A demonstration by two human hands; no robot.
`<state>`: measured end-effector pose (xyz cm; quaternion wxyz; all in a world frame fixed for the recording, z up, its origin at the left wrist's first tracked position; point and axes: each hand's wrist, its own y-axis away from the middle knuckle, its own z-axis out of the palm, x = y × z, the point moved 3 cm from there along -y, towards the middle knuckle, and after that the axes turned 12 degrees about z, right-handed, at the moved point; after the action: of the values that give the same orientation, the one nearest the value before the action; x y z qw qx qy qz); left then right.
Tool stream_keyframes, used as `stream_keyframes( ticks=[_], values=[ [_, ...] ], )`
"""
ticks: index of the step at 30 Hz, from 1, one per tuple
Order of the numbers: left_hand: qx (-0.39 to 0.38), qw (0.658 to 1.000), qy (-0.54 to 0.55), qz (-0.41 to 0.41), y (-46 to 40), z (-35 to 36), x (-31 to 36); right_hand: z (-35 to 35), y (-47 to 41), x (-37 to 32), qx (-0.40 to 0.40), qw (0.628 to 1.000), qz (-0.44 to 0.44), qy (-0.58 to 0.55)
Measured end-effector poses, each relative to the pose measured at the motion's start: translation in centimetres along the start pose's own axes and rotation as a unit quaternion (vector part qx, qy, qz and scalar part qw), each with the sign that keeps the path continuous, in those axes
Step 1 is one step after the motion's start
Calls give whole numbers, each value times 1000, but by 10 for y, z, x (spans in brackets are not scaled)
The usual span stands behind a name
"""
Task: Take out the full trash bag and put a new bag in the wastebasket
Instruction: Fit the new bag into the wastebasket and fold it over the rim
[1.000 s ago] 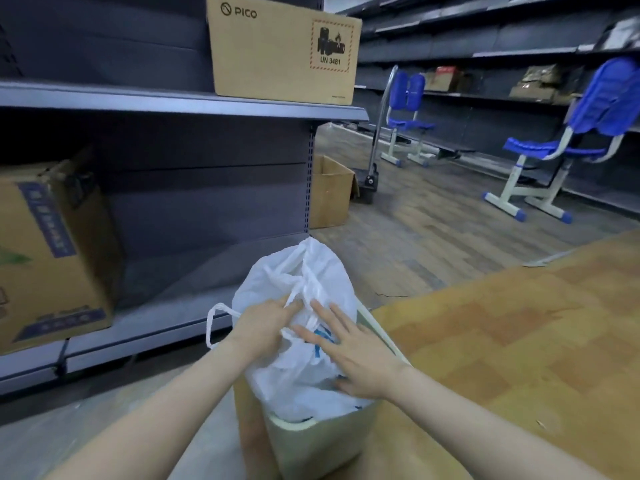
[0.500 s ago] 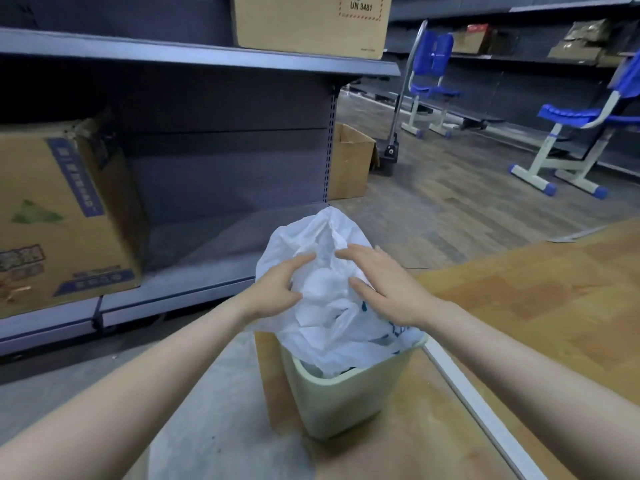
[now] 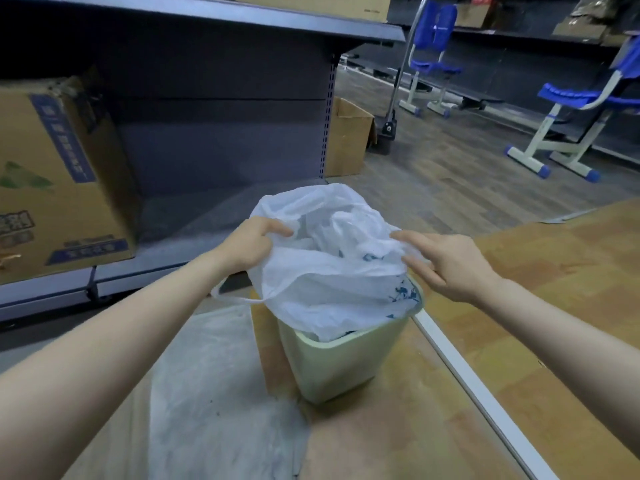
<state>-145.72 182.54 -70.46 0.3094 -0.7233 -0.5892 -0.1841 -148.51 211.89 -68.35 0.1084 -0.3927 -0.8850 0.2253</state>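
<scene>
Head view gives me both arms reaching forward over the pale green wastebasket, which stands on the wooden floor in front of a dark metal shelf unit. Left hand has its fingers curled tight round the left edge of the white trash bag, bunching the plastic in a firm grip. Right hand is at the opposite edge, and I can see thumb and fingers closing on the film there in a pinch, the other fingers stretched out alongside. Between the two hands the bag's mouth gapes open, crumpled white stuff showing inside. Its lower part sits down in the basket, the upper part billowing above the rim. One thin handle loop droops off the bag's left side, under my left wrist. Blue print marks show on the bag's right flank, near the rim. A sheet of clear plastic lies flat on the floor just left of the basket. On the lower shelf to the left sits a big cardboard box; a smaller open carton rests on the floor past the shelf end. Two blue chairs stand well off to the right.
</scene>
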Motion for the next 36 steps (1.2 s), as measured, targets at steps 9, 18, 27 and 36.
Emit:
stream_keyframes(
  ticks=[9, 18, 27, 36],
  values=[
    [-224, 942, -240, 73, 30, 6, -12, 18, 99, 90, -352, 898, 128, 231],
    [-25, 853, -373, 363, 41, 4, 16, -11, 22, 12, 68, 991, 100, -57],
    [-264, 879, -292, 269, 60, 61, 38, 36, -3, -29, -217, 975, 38, -28],
    [-151, 963, -47, 217, 56, 54, 42, 32, 42, 34, -266, 959, 90, 47]
  ],
)
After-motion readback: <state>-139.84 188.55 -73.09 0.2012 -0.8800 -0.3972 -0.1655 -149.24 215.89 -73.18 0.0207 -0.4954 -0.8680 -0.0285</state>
